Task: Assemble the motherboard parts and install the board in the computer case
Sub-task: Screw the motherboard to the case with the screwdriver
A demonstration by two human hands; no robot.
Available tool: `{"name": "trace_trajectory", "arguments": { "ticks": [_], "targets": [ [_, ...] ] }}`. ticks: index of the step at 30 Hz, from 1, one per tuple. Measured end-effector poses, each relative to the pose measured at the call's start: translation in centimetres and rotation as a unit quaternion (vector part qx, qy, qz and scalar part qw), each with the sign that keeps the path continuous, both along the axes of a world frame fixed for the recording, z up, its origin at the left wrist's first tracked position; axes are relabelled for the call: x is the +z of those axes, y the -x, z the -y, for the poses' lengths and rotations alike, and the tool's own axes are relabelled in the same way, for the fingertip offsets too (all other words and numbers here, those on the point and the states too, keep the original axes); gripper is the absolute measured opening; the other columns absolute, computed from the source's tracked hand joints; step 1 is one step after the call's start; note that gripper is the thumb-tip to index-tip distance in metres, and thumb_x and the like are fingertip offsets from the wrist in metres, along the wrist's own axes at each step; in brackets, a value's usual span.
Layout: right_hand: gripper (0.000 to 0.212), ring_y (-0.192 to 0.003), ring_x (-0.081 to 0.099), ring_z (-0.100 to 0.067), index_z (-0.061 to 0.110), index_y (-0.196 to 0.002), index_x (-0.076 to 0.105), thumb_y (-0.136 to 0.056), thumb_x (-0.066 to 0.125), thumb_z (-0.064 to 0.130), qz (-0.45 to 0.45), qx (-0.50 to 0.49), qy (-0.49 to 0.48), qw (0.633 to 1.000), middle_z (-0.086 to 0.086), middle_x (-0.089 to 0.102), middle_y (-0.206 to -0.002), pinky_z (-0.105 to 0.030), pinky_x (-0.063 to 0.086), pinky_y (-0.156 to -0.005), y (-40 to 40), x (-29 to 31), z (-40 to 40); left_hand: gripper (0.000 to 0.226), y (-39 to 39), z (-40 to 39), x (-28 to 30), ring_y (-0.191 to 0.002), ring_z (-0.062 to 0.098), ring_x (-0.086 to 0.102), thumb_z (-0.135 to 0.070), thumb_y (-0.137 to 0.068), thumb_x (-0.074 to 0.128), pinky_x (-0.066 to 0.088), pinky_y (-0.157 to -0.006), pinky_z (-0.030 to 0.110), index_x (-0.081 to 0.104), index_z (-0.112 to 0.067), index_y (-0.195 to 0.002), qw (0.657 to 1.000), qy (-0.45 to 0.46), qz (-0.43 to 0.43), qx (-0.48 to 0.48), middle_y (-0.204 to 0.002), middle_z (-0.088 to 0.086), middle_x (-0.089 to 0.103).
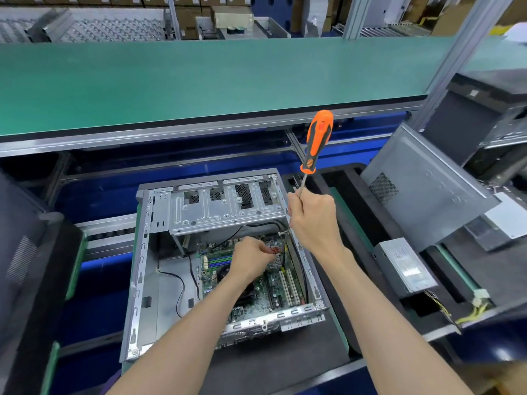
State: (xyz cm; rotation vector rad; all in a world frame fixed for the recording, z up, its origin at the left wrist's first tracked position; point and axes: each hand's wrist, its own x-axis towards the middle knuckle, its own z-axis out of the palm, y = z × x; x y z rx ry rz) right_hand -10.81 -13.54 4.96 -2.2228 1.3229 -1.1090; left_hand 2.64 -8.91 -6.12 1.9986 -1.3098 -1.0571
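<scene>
Factory benches frame the scene, with a green-topped shelf [199, 81] running across above an open computer case [142, 252] that lies on its side on a dark mat. Inside it, the left hand [251, 259] reaches down over the motherboard [273, 283], fingers curled and pinching something small near a red connector [274, 250]; whether that is a screw or a cable end is too small to tell. The right hand [312, 220] is closed around the metal shaft of an orange-handled screwdriver [318, 141], gripping low, with the handle standing up and leaning slightly right above the fist. The shaft's long axis runs steeply down toward the board's far right corner, and the tip seems to sit just beside the left hand's fingers, near the case's right wall. The board already lies flat in the case floor, so fastening looks like the step in hand; the left hand is the nearer one to the spot. Outward to the right sit a grey power supply [405, 269] with loose wires and a removed side panel [427, 189] propped at a slant.
</scene>
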Motion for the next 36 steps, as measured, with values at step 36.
{"name": "trace_trajectory", "arguments": {
  "ticks": [36],
  "targets": [
    [0.031,-0.06,0.056,-0.037,-0.003,-0.075,0.059,-0.1,0.053,0.013,-0.07,-0.033,-0.06,0.995,-0.016,0.06,-0.065,-0.051,0.048,-0.064,-0.7,-4.5,0.5,0.013,-3.6,0.8,-3.0,-0.083,0.028,0.067,-0.033,-0.088,0.062,0.044,-0.062,0.031,0.072,-0.028,-0.092,0.956,0.043,0.279,-0.077,-0.086,0.001,0.072]
  ]
}}
